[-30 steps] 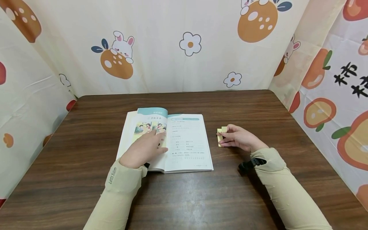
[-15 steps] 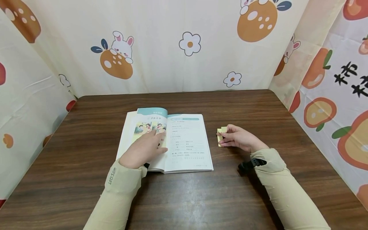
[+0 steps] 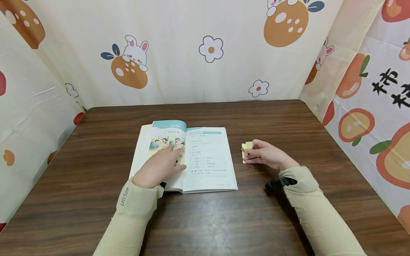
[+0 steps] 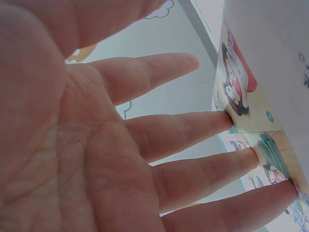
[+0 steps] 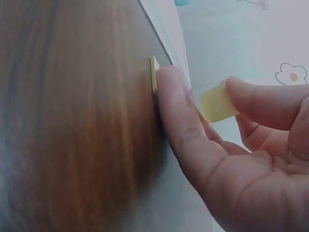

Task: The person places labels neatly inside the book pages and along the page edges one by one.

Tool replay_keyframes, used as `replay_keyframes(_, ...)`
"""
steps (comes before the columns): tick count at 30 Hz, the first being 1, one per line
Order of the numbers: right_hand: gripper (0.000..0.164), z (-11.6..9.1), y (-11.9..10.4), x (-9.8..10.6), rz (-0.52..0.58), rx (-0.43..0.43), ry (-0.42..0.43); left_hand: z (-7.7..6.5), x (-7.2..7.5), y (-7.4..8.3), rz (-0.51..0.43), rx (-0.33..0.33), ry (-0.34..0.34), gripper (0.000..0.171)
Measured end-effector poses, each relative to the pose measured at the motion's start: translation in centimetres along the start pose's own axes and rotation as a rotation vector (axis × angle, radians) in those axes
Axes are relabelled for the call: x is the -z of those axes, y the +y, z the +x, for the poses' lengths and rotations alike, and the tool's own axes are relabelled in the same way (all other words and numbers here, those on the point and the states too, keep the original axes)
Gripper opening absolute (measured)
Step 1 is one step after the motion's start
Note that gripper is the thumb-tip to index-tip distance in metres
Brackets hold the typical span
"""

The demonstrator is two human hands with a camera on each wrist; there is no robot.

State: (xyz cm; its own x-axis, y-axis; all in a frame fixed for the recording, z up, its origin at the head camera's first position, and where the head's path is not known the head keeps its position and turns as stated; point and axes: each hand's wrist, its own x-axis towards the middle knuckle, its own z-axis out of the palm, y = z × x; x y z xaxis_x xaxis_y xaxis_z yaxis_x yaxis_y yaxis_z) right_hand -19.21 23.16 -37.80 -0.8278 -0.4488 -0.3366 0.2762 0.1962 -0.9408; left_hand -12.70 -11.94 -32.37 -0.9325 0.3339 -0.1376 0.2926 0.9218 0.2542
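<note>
An open textbook (image 3: 209,167) lies on the table, its left page printed with coloured pictures. My left hand (image 3: 160,166) rests on that left page with fingers spread and straight; in the left wrist view the fingertips (image 4: 224,120) touch the pictures. To the right of the book, a small pad of yellow sticky notes (image 3: 244,158) lies on the table. My right hand (image 3: 269,155) is at the pad and pinches a lifted yellow sticky note (image 5: 217,104) by its edge. Another finger presses against the pad, whose thin edge shows in the right wrist view.
The dark wooden table (image 3: 205,224) extends around the book on all sides. A curtain (image 3: 179,71) with rabbit and fruit prints hangs behind it, with more printed cloth (image 3: 355,149) at the sides. A black strap (image 3: 280,183) is on the right wrist.
</note>
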Motion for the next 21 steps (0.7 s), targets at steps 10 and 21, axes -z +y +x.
replay_keyframes(10,0.006,0.0,0.6,0.4,0.096,-0.008,-0.018,0.0,0.0,0.1,-0.007,0.013,-0.009,0.057)
replay_keyframes(21,0.024,0.3,1.1,0.9,0.126,-0.027,-0.001,-0.1,0.1,0.2,-0.005,0.011,-0.001,0.055)
